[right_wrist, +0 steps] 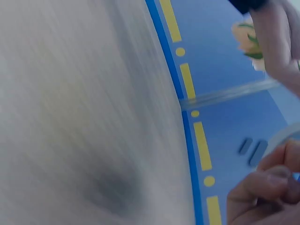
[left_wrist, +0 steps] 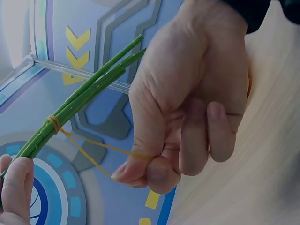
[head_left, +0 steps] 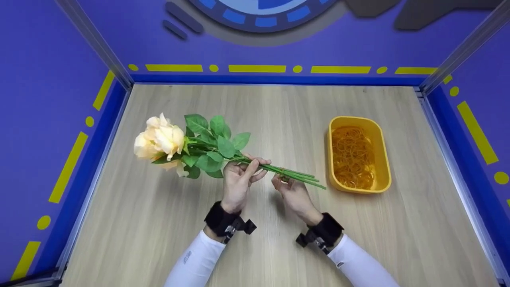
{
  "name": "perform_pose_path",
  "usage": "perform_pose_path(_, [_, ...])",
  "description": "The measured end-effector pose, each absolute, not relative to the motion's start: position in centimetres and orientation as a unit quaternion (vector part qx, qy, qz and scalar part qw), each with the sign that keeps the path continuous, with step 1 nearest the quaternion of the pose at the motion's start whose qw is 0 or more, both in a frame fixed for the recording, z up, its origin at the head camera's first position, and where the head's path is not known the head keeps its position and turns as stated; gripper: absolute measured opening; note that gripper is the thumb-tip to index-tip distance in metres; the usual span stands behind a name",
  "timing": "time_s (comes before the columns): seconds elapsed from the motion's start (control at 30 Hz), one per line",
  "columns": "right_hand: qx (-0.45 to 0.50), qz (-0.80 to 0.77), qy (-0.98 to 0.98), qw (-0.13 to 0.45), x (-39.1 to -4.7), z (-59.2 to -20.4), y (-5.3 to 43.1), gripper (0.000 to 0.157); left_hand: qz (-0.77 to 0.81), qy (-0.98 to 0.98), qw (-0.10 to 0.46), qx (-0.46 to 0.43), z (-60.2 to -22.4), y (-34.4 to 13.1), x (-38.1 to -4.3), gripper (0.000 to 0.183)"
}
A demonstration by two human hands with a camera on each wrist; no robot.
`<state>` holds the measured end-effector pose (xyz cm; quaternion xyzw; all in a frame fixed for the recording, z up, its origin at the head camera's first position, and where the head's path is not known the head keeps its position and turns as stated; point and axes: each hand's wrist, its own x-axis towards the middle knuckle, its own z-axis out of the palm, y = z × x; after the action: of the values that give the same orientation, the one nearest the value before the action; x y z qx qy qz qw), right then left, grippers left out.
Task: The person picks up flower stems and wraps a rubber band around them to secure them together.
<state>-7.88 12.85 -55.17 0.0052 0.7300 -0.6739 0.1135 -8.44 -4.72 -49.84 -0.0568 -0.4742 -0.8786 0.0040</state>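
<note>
Peach artificial roses (head_left: 159,137) with green leaves lie sideways in the air above the table, blossoms to the left. My left hand (head_left: 239,181) grips their bundled green stems (head_left: 299,175) below the leaves. Round the stems, to the right of that hand, sits an orange rubber band (left_wrist: 54,124). My right hand (head_left: 295,197) is just below the stems and pinches a loop of this band between thumb and fingers. The left wrist view shows the loop pulled taut away from the stems. In the right wrist view, the pinching fingers (right_wrist: 262,187) appear only partly.
A yellow plastic box (head_left: 386,167) with many loose rubber bands (head_left: 352,155) stands right of the stem ends. Under everything is a wood-grain table (head_left: 255,247), enclosed by blue panels (head_left: 279,56) at the back and both sides.
</note>
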Motion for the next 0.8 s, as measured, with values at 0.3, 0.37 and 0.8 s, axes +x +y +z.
perform_pose_path(0.3, [0.013, -0.698, 0.708, 0.106, -5.9, -54.1, 11.5, 0.007, -0.869, -0.491, 0.049, -0.034, -50.5, -4.8, -9.1, 0.015])
perform_pose_path(0.37, [0.008, -0.693, 0.715, 0.097, -5.5, -53.9, 11.6, 0.007, -0.864, -0.5, 0.057, -0.027, -50.8, -5.0, -9.2, 0.014])
perform_pose_path(0.8, [-0.19, -0.388, 0.85, -0.302, -4.7, -52.8, 13.2, 0.017, -0.858, -0.509, 0.063, -0.012, -52.0, -5.3, -9.3, 0.016])
